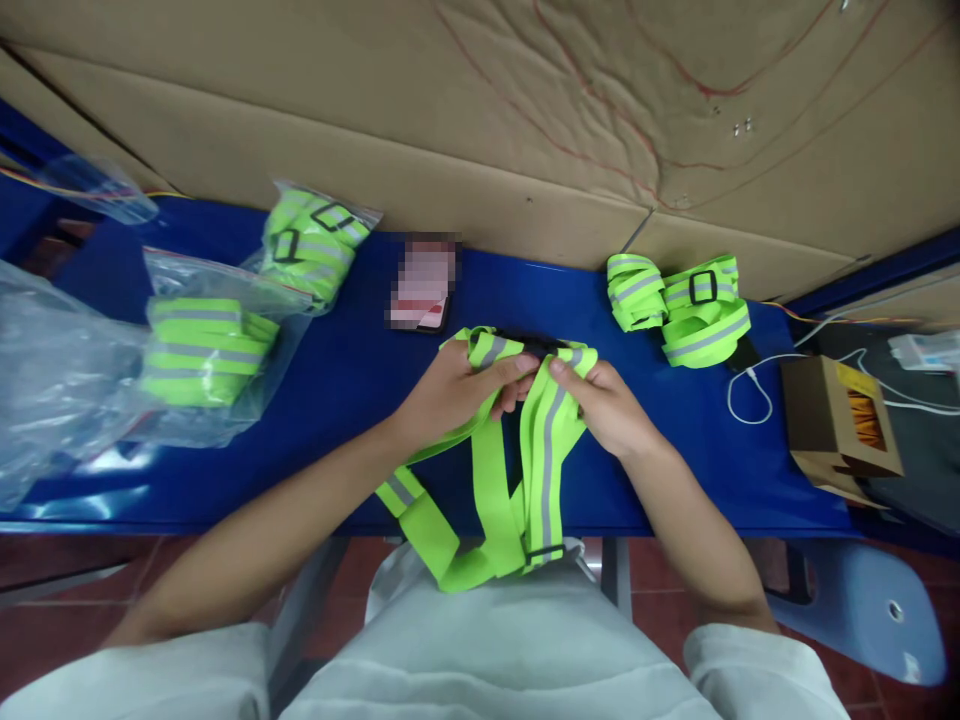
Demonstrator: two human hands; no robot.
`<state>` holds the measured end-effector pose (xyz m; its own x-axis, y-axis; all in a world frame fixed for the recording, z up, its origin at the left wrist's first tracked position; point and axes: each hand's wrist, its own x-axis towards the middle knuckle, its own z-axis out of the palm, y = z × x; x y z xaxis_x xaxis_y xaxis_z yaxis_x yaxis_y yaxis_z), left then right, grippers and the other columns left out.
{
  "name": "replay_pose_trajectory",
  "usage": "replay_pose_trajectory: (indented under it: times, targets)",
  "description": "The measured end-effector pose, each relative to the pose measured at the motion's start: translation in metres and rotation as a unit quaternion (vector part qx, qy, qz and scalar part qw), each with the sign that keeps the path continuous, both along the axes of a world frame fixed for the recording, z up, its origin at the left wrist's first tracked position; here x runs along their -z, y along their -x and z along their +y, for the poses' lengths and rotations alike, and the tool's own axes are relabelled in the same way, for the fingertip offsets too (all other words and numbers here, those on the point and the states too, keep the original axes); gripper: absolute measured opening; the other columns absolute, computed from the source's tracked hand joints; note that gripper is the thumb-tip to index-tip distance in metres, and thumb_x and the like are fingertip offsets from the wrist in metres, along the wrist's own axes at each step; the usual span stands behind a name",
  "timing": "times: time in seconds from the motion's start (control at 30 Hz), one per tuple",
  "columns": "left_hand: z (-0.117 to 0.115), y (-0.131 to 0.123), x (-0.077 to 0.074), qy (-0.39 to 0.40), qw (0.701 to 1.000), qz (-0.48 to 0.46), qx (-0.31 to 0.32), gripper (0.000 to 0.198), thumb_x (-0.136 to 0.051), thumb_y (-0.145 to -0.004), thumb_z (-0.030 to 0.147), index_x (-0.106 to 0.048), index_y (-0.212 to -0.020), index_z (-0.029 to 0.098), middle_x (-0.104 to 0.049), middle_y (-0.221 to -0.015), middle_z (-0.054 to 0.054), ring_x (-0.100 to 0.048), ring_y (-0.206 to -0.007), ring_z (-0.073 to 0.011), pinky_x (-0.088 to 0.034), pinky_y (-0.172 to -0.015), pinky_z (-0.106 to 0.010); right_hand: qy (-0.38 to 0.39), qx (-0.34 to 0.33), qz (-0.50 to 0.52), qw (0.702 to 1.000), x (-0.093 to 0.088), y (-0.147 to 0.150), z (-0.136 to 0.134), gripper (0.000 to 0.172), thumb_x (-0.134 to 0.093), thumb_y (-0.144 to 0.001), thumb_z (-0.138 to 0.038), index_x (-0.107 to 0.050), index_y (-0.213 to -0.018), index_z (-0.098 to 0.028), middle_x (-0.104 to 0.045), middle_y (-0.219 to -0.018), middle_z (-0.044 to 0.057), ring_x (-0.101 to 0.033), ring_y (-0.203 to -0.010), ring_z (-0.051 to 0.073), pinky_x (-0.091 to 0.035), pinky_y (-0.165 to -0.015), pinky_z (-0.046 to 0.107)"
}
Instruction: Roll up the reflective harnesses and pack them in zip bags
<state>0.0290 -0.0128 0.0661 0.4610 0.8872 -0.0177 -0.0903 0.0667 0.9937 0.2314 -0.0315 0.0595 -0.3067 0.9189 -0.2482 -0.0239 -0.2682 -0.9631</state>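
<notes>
Apparently, the step in hand is gathering a fluorescent yellow-green webbing strap with grey reflective stripes (491, 490) into layers. The left hand (459, 388) pinches its upper folds between thumb and fingers; the right hand (606, 400) grips several layers just beside, thumb on top. Below them, the strap drops past the near edge of the glossy blue table (667, 460), with a black rectangular slider buckle (545, 553) near its lower end. The next move seems to call for holding those layers flat and even while drawing up the dangling loops.
</notes>
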Motion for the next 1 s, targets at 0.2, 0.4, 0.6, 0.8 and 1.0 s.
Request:
replay_pose_trajectory:
  times: [0.2,0.4,0.6,0.8,1.0]
  targets:
    - [0.001,0.01,-0.007,-0.02,0.994,0.017,0.104,0.041,-0.054,-0.102,0.049,-0.071,-0.118,0.014,-0.068,-0.071,-0.001,-0.061,-0.061,-0.0125,-0.051,-0.06,-0.025,0.079,0.052,0.037,0.995,-0.008,-0.007,0.002,0.043,-0.076,-0.085,-0.061,-0.075,-0.084,-0.018,-0.07,-0.061,0.001,-0.061,-0.048,0.014,-0.052,-0.05,0.027]
    - [0.0,0.003,0.001,-0.023,1.0,0.019,-0.006,0.043,-0.048,-0.105,0.051,-0.07,-0.099,0.015,-0.062,-0.059,0.002,-0.058,-0.053,-0.0113,-0.05,-0.061,-0.025,0.053,0.073,0.004,0.996,-0.002,-0.004,0.001,0.043,-0.077,-0.085,-0.058,-0.078,-0.105,-0.021,-0.08,-0.091,0.004,-0.075,-0.081,0.021,-0.06,-0.077,0.033]
    - [0.005,0.001,0.013,0.053,0.998,-0.026,-0.023,0.043,-0.064,-0.095,0.054,-0.07,-0.108,0.013,-0.076,-0.089,-0.007,-0.072,-0.074,-0.019,-0.06,-0.072,-0.031,-0.002,0.101,-0.001,0.995,0.007,-0.006,0.003,0.029,-0.081,-0.084,-0.047,-0.077,-0.097,-0.022,-0.078,-0.086,-0.001,-0.07,-0.072,0.016,-0.057,-0.072,0.029]
    - [0.0,-0.002,0.02,-0.075,0.992,0.099,-0.025,0.037,-0.059,-0.099,0.05,-0.073,-0.102,0.016,-0.075,-0.092,-0.004,-0.07,-0.1,-0.0241,-0.056,-0.093,-0.036,-0.007,0.108,0.072,0.992,0.009,0.001,0.003,0.022,-0.089,-0.076,-0.036,-0.081,-0.094,-0.026,-0.08,-0.091,-0.003,-0.074,-0.088,0.018,-0.059,-0.086,0.031]
    - [0.0,-0.007,0.024,-0.121,0.987,0.075,-0.072,0.032,-0.071,-0.094,0.042,-0.076,-0.115,0.019,-0.077,-0.116,-0.007,-0.069,-0.112,-0.0253,-0.052,-0.105,-0.037,-0.02,0.109,0.058,0.992,0.015,0.009,-0.002,0.018,-0.087,-0.079,-0.039,-0.081,-0.091,-0.027,-0.081,-0.098,-0.003,-0.074,-0.094,0.019,-0.057,-0.093,0.034]
